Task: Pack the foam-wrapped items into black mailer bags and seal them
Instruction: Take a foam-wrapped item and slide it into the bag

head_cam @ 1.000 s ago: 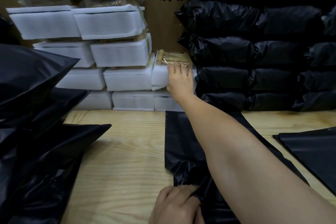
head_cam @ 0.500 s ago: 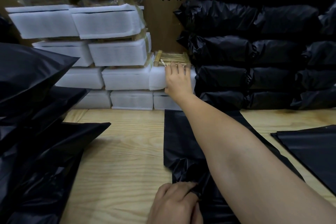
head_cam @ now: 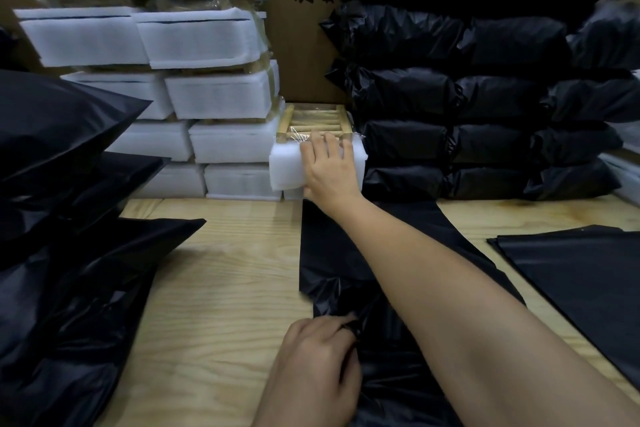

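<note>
White foam and black plastic are standing out against pale wood.
The stacked foam packs (head_cam: 214,45) are showing plain white, with tan strips showing between layers; the front foam pack (head_cam: 287,166) is showing the same white, and the slatted rack (head_cam: 313,121) at its top is showing honey-tan. The mailer bag (head_cam: 329,246), the filled bags (head_cam: 485,97) and the loose bags (head_cam: 62,149) are all gleaming glossy black. The table (head_cam: 221,288) is showing light yellow wood with brownish grain lines. The cardboard box (head_cam: 301,62) is showing brown with black printed characters.

One head-worn wide camera looks forward and down, close over the table (head_cam: 221,270).
</note>
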Demonstrator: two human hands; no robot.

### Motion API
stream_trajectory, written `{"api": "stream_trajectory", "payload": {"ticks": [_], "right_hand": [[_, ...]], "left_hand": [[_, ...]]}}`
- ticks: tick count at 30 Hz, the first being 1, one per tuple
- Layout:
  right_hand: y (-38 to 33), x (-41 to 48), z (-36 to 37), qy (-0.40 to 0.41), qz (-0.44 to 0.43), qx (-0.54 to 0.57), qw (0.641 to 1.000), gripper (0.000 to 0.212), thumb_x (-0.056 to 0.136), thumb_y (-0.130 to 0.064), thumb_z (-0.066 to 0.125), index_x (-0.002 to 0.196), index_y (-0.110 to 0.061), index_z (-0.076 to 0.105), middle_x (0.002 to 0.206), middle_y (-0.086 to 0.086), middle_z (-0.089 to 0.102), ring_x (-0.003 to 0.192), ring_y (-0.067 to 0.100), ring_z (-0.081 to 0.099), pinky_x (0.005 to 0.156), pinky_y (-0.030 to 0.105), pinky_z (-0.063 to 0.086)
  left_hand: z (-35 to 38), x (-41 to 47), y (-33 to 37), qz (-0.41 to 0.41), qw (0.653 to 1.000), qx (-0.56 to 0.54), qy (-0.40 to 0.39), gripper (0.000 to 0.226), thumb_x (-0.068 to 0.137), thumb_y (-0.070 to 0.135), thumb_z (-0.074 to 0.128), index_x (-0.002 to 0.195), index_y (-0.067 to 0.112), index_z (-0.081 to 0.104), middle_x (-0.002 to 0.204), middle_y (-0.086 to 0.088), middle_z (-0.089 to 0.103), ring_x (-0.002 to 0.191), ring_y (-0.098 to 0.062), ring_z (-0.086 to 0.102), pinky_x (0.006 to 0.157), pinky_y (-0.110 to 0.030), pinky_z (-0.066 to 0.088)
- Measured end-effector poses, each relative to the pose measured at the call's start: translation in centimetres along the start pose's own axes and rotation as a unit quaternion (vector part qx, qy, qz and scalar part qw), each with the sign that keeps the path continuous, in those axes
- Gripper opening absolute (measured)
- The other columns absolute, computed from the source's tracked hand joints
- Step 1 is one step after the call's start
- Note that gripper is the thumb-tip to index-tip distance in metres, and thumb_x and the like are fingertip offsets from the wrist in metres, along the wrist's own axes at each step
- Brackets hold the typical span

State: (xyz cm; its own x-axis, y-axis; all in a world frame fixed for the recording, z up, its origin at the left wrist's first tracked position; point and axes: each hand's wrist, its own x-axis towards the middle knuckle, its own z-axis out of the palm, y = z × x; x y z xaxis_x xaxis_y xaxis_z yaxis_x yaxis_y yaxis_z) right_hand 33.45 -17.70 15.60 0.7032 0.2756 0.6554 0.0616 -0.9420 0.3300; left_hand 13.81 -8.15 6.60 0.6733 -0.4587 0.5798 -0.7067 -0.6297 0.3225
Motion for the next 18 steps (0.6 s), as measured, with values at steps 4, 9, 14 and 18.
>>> {"api": "stream_trajectory", "payload": {"ticks": [4, 9, 14, 18], "right_hand": [[1.2, -3.4, -3.1, 0.045, -0.026, 0.006, 0.999, 0.059, 0.045, -0.031, 0.083, 0.100, -0.013, 0.070, 0.114, 0.007, 0.067, 0.104, 0.024, 0.064, 0.085, 0.040, 0.052], [4.3, -8.6, -8.2, 0.072, -0.064, 0.108, 0.989, 0.062, 0.045, -0.012, 0.082, 0.102, 0.004, 0.066, 0.112, 0.023, 0.064, 0.100, 0.039, 0.064, 0.081, 0.047, 0.051], [7.0, -14.3, -13.2, 0.085, -0.095, 0.178, 0.976, 0.066, 0.043, -0.008, 0.083, 0.104, 0.011, 0.063, 0.118, 0.029, 0.060, 0.103, 0.046, 0.061, 0.086, 0.054, 0.048], [9.2, -18.2, -16.7, 0.124, -0.101, 0.240, 0.957, 0.067, 0.057, -0.007, 0.082, 0.115, 0.008, 0.053, 0.127, 0.030, 0.053, 0.114, 0.046, 0.054, 0.090, 0.057, 0.046]], "left_hand": [[-0.7, -0.1, 0.7, -0.020, 1.000, 0.005, -0.006, 0.017, 0.068, 0.016, 0.064, 0.083, 0.019, 0.073, 0.095, 0.008, 0.072, 0.087, -0.008, 0.067, 0.079, -0.024, 0.052], [-1.3, -0.2, 1.7, -0.056, 0.998, -0.021, -0.018, 0.023, 0.080, 0.016, 0.059, 0.096, 0.014, 0.075, 0.108, -0.004, 0.071, 0.095, -0.020, 0.069, 0.082, -0.037, 0.055], [-2.2, -0.3, 2.9, -0.023, 1.000, 0.000, -0.005, 0.019, 0.081, 0.019, 0.061, 0.091, 0.013, 0.076, 0.114, -0.009, 0.068, 0.098, -0.024, 0.068, 0.080, -0.041, 0.055], [-2.3, -0.3, 3.2, 0.015, 0.999, 0.042, -0.002, 0.015, 0.079, 0.012, 0.065, 0.091, 0.013, 0.074, 0.105, -0.006, 0.071, 0.089, -0.024, 0.068, 0.078, -0.035, 0.049]]}}
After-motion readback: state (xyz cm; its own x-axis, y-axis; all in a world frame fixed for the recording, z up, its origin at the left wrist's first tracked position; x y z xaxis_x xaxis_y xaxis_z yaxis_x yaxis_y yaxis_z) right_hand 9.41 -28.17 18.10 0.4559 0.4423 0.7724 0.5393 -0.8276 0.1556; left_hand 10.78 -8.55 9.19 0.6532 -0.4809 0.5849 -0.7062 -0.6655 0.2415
